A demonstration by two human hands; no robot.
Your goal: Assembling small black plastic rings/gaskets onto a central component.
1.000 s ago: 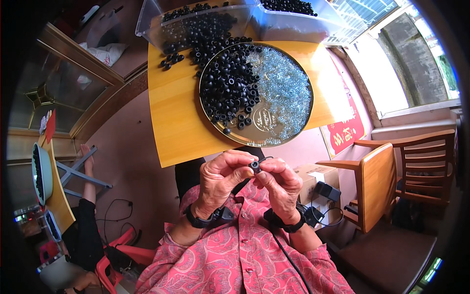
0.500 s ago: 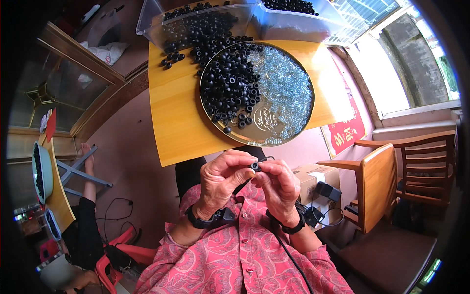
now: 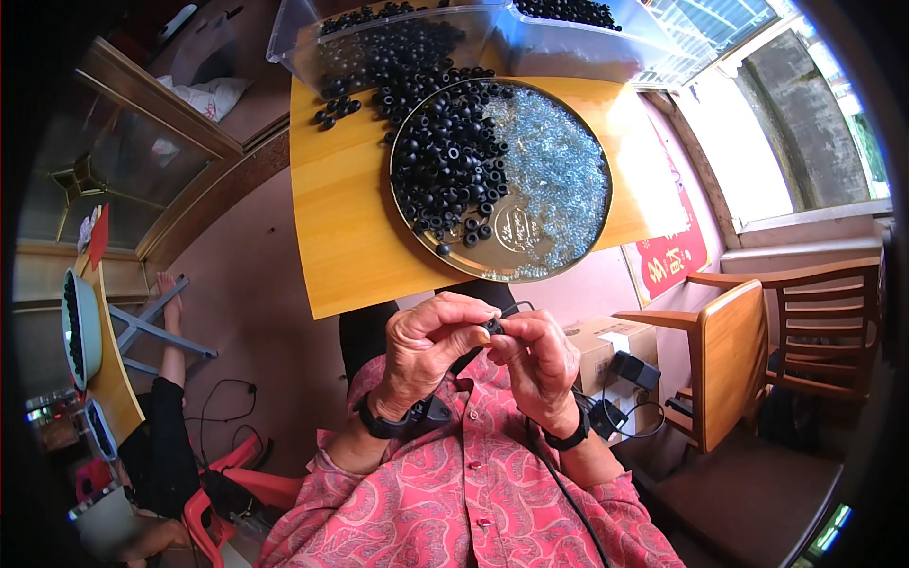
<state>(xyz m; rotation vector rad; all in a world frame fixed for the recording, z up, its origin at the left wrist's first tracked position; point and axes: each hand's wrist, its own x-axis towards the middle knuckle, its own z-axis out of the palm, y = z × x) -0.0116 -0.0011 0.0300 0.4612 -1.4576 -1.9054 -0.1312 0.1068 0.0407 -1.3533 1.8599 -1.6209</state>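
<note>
Close to my chest, just in front of the table edge, both hands meet on one small hollow black piece (image 3: 493, 327), round with a hole. My left hand (image 3: 431, 346) pinches it between thumb and fingertips. From the other side my right hand (image 3: 540, 360) grips it, fingers bent; whether it also holds a tiny clear part is too small to tell. Beyond them, a round metal tray (image 3: 502, 263) carries a heap of similar black pieces (image 3: 450, 170) on its left and many tiny clear pieces (image 3: 559, 180) on its right.
The tray stands on a yellow wooden table (image 3: 341, 227). Behind it, black pieces spill from a clear plastic bin (image 3: 284, 43), beside a second bin (image 3: 568, 57). A cardboard box (image 3: 597, 350) and wooden chair (image 3: 729, 360) are at right. Another person sits at far left.
The black piece has turned slightly between my fingertips, and its hole faces me less. Both hands stay in nearly the same place.
</note>
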